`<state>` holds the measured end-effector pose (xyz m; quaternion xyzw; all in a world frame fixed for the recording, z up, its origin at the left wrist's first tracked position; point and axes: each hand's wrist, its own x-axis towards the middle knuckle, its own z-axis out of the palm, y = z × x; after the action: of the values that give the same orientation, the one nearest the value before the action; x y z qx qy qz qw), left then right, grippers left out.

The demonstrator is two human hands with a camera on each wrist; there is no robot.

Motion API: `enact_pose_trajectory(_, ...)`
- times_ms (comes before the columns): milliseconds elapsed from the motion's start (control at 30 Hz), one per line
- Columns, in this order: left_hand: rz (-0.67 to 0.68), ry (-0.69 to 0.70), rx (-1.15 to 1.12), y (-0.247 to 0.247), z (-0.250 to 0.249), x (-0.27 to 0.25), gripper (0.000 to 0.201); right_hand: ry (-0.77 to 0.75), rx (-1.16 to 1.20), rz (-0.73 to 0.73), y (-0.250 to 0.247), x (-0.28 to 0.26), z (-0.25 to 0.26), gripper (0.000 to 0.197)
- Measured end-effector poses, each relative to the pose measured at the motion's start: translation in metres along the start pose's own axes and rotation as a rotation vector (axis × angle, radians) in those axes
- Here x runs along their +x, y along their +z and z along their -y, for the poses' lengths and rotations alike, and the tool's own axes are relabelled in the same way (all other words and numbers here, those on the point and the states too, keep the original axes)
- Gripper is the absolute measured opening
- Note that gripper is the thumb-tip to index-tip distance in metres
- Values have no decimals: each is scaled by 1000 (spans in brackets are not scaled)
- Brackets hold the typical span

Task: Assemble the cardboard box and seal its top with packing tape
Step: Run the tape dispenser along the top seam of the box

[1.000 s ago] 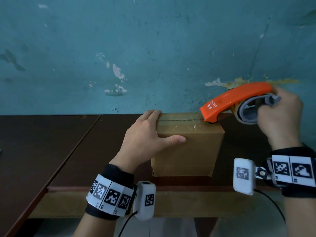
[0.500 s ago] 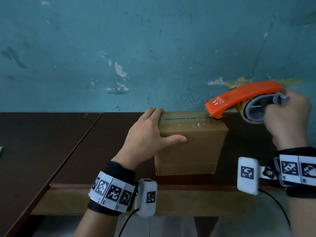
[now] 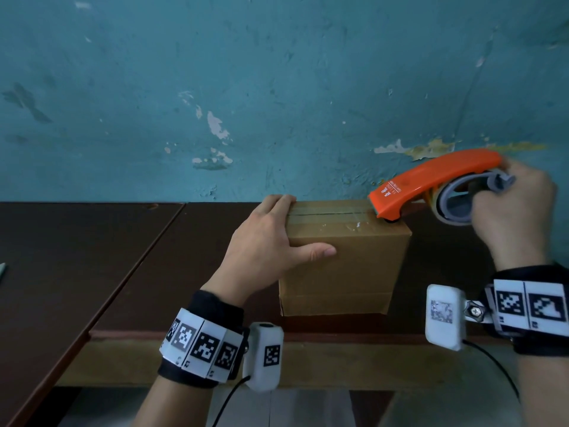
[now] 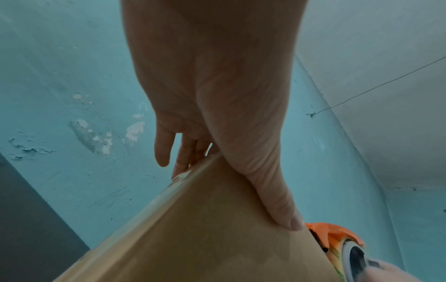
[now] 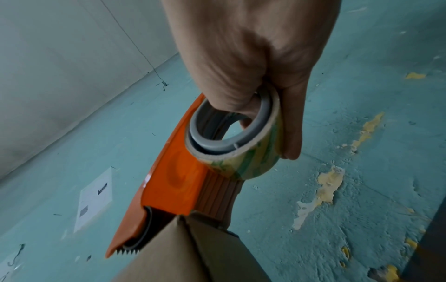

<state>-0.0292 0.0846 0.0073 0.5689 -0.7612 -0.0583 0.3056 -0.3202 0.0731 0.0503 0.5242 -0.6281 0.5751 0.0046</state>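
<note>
A closed brown cardboard box stands near the front edge of the dark table. A strip of clear tape runs along its top seam. My left hand braces the box's upper left corner. Its fingers lie straight along the left side and the thumb presses the front face. My right hand grips an orange tape dispenser, fingers hooked through the grey core of its roll. The dispenser's toothed nose sits at the box's top right edge.
A peeling teal wall rises directly behind the table. A seam splits the tabletop left of the box, and the table's front edge lies just below the box. Something pale pokes in at the far left.
My right hand has drawn the dispenser rightward along the top seam to the box's right edge. The left hand keeps its hold on the left corner.
</note>
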Motion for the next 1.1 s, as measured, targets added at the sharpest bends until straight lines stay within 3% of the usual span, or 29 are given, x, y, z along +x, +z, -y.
enact_pose_trajectory(167, 1, -44, -194, 2, -1, -1, 118, 20, -19, 10, -1, 0, 3, 49)
enact_pose_trajectory(467, 10, -177, -947, 17, 4, -4, 91, 20, 10, -9, -2, -2, 3, 54)
enact_pose_trajectory(567, -22, -310, -1112, 23, 1, 2, 96, 14, 16, -11, -2, 0, -1, 60)
enact_pose_trajectory(633, -1, -395, -1195, 26, -2, 5, 87, 21, 17, -8, -3, 0, 0, 59)
enact_pose_trajectory(733, -2, -467, -1269, 29, -6, 3, 50, 35, 23, -3, -2, -3, 2, 55)
enact_pose_trajectory(767, 6, -477, -1298, 32, -5, 2, 46, 40, 28, 0, -2, -4, 2, 55)
enact_pose_trajectory(933, -4, -524, -1303, 52, 1, -5, 72, 74, 46, 6, -3, -4, 3, 54)
enact_pose_trajectory(1100, -1, -563, -1204, 65, 13, -5, 68, 63, 19, 13, -5, -4, 5, 52)
